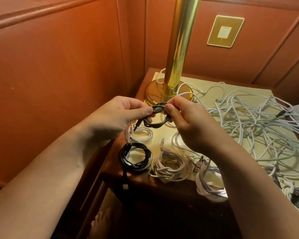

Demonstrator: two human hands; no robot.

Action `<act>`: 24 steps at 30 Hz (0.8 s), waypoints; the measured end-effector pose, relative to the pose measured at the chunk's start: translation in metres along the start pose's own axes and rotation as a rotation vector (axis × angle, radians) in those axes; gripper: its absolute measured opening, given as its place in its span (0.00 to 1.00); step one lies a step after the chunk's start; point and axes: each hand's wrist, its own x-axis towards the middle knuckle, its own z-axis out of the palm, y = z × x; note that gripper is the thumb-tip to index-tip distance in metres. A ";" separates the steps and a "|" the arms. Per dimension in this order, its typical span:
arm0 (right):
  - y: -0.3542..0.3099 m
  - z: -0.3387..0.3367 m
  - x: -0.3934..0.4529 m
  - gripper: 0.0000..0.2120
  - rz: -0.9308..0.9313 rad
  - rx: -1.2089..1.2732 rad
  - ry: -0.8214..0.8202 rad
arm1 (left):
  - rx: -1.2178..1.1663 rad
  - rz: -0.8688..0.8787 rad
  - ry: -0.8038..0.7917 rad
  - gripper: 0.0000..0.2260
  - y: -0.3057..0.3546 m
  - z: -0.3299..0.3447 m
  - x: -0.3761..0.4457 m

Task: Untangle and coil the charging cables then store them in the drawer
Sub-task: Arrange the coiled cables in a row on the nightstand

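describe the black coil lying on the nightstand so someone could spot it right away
Start at the brass lamp on the nightstand and come to the near left corner. The coiled black cable lies there, its plug hanging over the front edge. The coils beside it are white or pinkish, and the other black cable is held up in both hands.

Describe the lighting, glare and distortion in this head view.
Head view: warm orange-yellow light throughout; bright glare streaks on the brass lamp pole; wide-angle bending curves the wall panel lines; the black cable between left hand and right hand is sharp; below the nightstand is deep shadow.
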 end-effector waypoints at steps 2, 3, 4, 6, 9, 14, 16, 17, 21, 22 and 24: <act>-0.002 -0.001 0.000 0.11 -0.026 -0.001 0.040 | -0.195 -0.053 -0.047 0.13 0.004 0.004 -0.002; -0.004 0.000 0.000 0.11 -0.034 0.016 0.065 | -0.310 -0.086 -0.058 0.13 0.007 0.006 -0.003; -0.005 0.001 0.000 0.11 -0.037 0.033 0.088 | -0.390 -0.111 -0.055 0.12 0.009 0.008 -0.004; -0.009 0.008 -0.002 0.12 -0.033 0.039 0.119 | -0.430 -0.121 -0.047 0.13 0.009 0.009 -0.004; -0.013 0.019 -0.007 0.12 -0.020 0.007 0.122 | -0.135 0.017 -0.052 0.07 0.002 0.006 -0.003; -0.017 0.018 -0.012 0.12 -0.037 0.005 0.098 | 0.359 0.422 0.338 0.06 -0.008 0.007 -0.004; -0.017 0.018 -0.012 0.13 -0.042 0.010 0.091 | 0.587 0.662 0.444 0.07 -0.009 0.004 -0.006; -0.017 0.018 -0.013 0.14 -0.043 0.007 0.093 | 0.649 0.760 0.457 0.08 -0.009 0.002 -0.006; -0.016 0.011 -0.013 0.15 -0.034 0.047 0.090 | 0.568 0.875 0.408 0.07 -0.009 0.002 -0.008; -0.016 0.008 -0.013 0.15 -0.033 0.057 0.076 | 0.479 0.840 0.385 0.08 -0.008 0.002 -0.009; -0.018 0.003 -0.014 0.16 -0.037 0.055 0.051 | 0.275 0.761 0.344 0.08 -0.009 0.005 -0.008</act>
